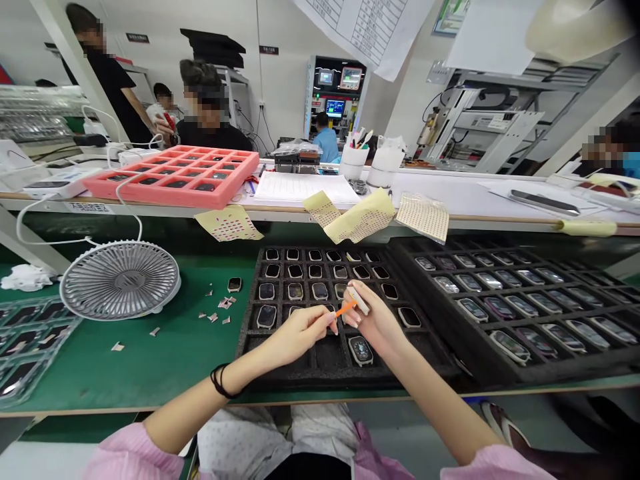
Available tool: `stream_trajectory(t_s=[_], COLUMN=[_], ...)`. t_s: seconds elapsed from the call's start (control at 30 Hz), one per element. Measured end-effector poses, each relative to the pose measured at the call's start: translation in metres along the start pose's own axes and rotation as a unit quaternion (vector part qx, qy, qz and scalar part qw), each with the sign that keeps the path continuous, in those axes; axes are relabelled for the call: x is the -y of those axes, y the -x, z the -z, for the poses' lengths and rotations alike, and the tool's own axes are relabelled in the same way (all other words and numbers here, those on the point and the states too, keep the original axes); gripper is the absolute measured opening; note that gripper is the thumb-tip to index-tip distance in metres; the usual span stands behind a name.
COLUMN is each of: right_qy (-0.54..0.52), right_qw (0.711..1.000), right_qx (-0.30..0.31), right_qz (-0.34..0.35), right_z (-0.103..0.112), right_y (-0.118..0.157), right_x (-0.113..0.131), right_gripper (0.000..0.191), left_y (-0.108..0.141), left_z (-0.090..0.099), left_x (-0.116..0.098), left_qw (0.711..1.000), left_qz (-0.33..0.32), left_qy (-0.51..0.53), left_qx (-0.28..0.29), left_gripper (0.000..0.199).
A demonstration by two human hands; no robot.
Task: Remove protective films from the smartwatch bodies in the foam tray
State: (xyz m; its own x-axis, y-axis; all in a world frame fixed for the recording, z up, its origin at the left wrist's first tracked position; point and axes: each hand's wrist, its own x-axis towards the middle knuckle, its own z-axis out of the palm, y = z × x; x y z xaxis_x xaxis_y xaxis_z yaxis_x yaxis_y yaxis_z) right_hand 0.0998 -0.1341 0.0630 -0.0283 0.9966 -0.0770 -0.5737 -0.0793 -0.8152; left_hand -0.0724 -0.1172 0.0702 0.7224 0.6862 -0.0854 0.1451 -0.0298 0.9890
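Observation:
My left hand [307, 328] is closed around a thin orange stick [346, 309]. I cannot make out what kind of tool it is. Its far end meets the side of a silver-edged smartwatch case [359, 300], which the fingers of my right hand [379, 319] hold on edge. Both hands are above a black foam tray [295, 375] whose compartments hold several smartwatch cases. One watch with a lit face [361, 351] lies in the front row below my right hand. My hands hide some compartments.
A grey fan [120, 279] stands on the green mat [165, 363] at left, near small scraps [226, 303] and a loose watch [235, 285]. Another filled foam tray [565, 367] adjoins at right. Yellow sticker sheets [360, 217] hang from the shelf, which carries a red foam tray [220, 193].

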Motion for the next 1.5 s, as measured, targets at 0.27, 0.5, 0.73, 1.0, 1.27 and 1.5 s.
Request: stream_trajectory(t_s=[0.27,0.5,0.73,1.0,1.27,1.5], right_qy=[-0.016,0.016,0.035,-0.146,-0.123,0.058], right_qw=[1.000,0.998,0.996,0.985,0.988,0.995], right_qx=[-0.018,-0.025,-0.014,0.078,0.086,0.040], right_qz=[0.018,0.057,0.083,-0.051,-0.031,0.068], right_z=[-0.014,-0.013,-0.013,-0.026,-0.037,-0.044], right_y=[0.003,0.004,0.004,-0.002,-0.021,-0.029], right_x=[-0.005,-0.007,-0.006,-0.004,0.010,0.007], right_gripper=[0.027,0.028,0.024,0.034,0.038,0.019], left_y=[0.003,0.003,0.003,-0.004,-0.007,-0.020], left_z=[-0.001,-0.002,0.000,0.006,0.014,0.028], left_x=[-0.002,-0.007,-0.008,-0.012,-0.025,-0.035], left_qw=[0.999,0.999,0.999,0.997,0.994,0.978], left_qz=[-0.005,-0.012,-0.013,-0.032,-0.028,-0.116], left_qy=[-0.022,-0.025,-0.010,0.063,0.081,0.005], left_qx=[-0.043,-0.041,-0.037,-0.008,-0.062,-0.174], left_gripper=[0.046,0.043,0.041,0.041,0.043,0.038])
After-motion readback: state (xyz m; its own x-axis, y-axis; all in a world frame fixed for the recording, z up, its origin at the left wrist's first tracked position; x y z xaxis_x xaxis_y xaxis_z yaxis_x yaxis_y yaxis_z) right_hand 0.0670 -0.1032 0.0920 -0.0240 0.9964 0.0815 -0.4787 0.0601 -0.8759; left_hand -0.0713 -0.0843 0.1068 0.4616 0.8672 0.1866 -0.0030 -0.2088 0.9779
